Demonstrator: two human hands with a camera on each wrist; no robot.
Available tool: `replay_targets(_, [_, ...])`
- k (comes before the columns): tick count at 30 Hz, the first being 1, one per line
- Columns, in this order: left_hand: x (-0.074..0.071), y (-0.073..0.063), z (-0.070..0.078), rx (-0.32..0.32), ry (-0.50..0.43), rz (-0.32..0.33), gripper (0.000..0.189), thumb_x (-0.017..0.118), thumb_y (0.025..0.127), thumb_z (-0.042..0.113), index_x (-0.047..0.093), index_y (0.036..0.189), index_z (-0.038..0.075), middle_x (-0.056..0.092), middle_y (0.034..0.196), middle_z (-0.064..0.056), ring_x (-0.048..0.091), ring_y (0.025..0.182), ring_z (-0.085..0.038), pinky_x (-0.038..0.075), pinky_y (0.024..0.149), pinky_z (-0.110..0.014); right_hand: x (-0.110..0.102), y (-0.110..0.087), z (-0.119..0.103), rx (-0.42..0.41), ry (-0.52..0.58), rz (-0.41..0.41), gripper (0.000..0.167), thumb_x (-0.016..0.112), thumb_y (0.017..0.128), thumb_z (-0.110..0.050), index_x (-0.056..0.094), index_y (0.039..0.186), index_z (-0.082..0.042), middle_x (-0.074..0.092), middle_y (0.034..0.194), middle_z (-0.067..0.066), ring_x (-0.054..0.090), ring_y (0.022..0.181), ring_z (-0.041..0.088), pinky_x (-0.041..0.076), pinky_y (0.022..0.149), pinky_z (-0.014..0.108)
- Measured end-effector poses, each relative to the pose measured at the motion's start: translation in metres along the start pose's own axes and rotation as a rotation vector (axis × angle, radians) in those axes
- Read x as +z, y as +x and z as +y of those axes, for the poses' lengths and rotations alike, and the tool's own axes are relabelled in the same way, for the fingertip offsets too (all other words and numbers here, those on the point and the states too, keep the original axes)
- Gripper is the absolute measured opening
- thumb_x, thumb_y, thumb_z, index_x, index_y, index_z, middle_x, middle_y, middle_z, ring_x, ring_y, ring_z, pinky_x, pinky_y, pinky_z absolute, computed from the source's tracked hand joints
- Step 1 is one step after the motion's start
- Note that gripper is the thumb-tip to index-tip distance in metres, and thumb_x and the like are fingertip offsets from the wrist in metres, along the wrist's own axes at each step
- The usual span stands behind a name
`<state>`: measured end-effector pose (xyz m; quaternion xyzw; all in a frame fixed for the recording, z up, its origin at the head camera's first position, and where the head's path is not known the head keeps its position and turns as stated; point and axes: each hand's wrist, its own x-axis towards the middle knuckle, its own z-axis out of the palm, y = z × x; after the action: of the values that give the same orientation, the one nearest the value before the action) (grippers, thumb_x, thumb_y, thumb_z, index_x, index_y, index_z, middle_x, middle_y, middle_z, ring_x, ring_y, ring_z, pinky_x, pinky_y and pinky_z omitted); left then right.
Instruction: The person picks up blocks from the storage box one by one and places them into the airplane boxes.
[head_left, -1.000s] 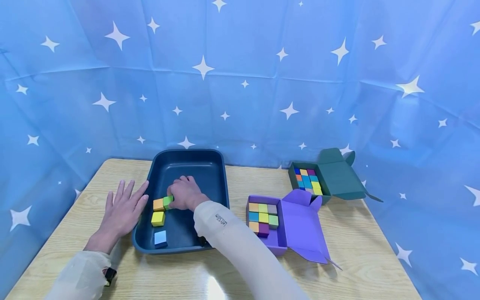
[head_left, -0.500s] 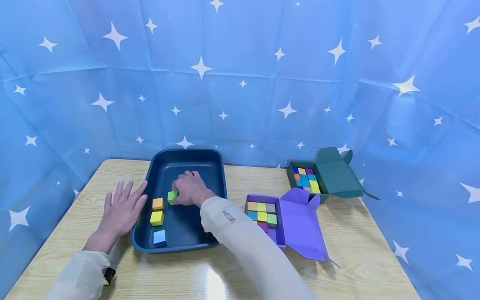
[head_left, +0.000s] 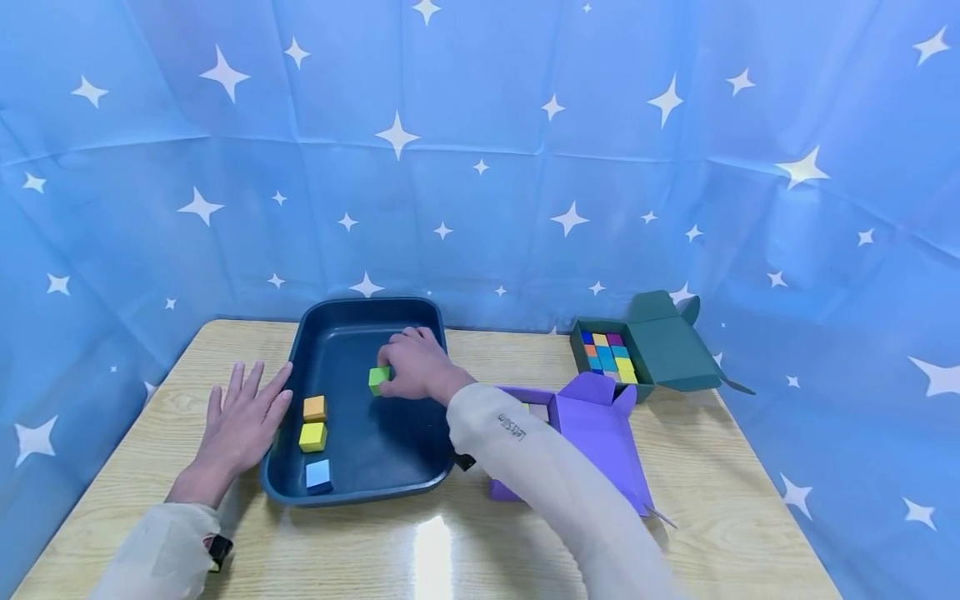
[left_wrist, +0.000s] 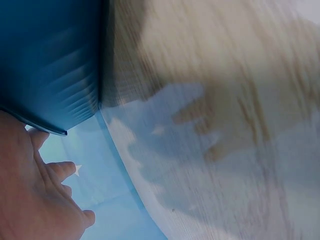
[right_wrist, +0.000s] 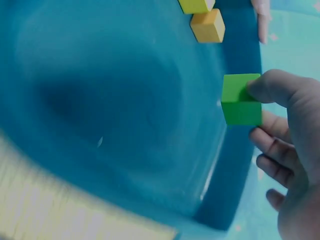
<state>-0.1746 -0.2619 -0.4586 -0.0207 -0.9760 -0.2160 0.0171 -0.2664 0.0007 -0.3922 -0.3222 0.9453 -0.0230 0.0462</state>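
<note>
My right hand (head_left: 420,367) pinches a green cube block (head_left: 378,381) between thumb and fingers, over the dark blue tray (head_left: 352,504). In the right wrist view the thumb presses one side of the green block (right_wrist: 241,100), with the fingers behind it. With its fingers spread, my left hand (head_left: 243,425) lies along the tray's left rim, fingertips right at the edge. An orange block (head_left: 315,408), a yellow block (head_left: 312,437) and a light blue block (head_left: 318,477) sit in a column on the tray's left side. The left wrist view shows the tray's outer wall (left_wrist: 55,60).
Right of the tray stands an open purple box (head_left: 603,442), partly covered by my right sleeve (head_left: 540,467). Behind it is an open green box (head_left: 678,350) holding several coloured blocks (head_left: 611,358). A starry blue cloth hangs behind the wooden table (head_left: 742,500).
My right hand has drawn the green block away from the orange one, rightward and toward the back, and lifted it. The right forearm now hides more of the purple box. My left hand stays put.
</note>
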Motion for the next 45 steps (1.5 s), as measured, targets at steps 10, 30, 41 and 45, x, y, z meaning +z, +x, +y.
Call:
replay_targets(10, [0.003,0.001,0.0,0.0,-0.01,0.001,0.06,0.021,0.105,0.05,0.012,0.158,0.024,0.007,0.161,-0.029,-0.018,0.148,-0.046,-0.011,0.111,-0.073,-0.021,-0.042,0.048,0.03,0.015,0.007,0.031,0.066,0.086,-0.044,0.069,0.108,-0.023,0.064,0.113,-0.005,0.047,0.11,0.018,0.028,0.114,0.046])
replay_targets(30, [0.002,-0.001,0.0,0.0,-0.022,-0.003,0.06,0.02,0.105,0.05,0.01,0.158,0.024,0.005,0.16,-0.03,-0.021,0.147,-0.045,-0.014,0.111,-0.073,-0.031,-0.131,0.114,0.078,0.105,-0.01,0.031,0.07,0.086,-0.04,0.069,0.109,-0.019,0.066,0.109,-0.005,0.052,0.115,0.022,0.029,0.112,0.052])
replay_targets(41, [0.002,-0.001,0.0,0.003,-0.029,0.002,0.06,0.02,0.105,0.05,0.01,0.158,0.024,0.005,0.16,-0.03,-0.022,0.147,-0.045,-0.013,0.111,-0.073,-0.018,-0.174,0.132,0.077,0.087,-0.027,0.028,0.074,0.082,-0.04,0.07,0.103,-0.022,0.067,0.106,-0.007,0.055,0.112,0.022,0.036,0.102,0.052])
replay_targets(45, [0.002,-0.002,0.0,0.005,-0.033,0.002,0.06,0.021,0.105,0.05,0.011,0.158,0.023,0.006,0.16,-0.031,-0.019,0.147,-0.047,-0.012,0.11,-0.073,-0.011,-0.184,0.133,0.087,0.092,-0.053,0.028,0.075,0.081,-0.04,0.07,0.102,-0.022,0.067,0.105,-0.007,0.055,0.114,0.023,0.035,0.105,0.053])
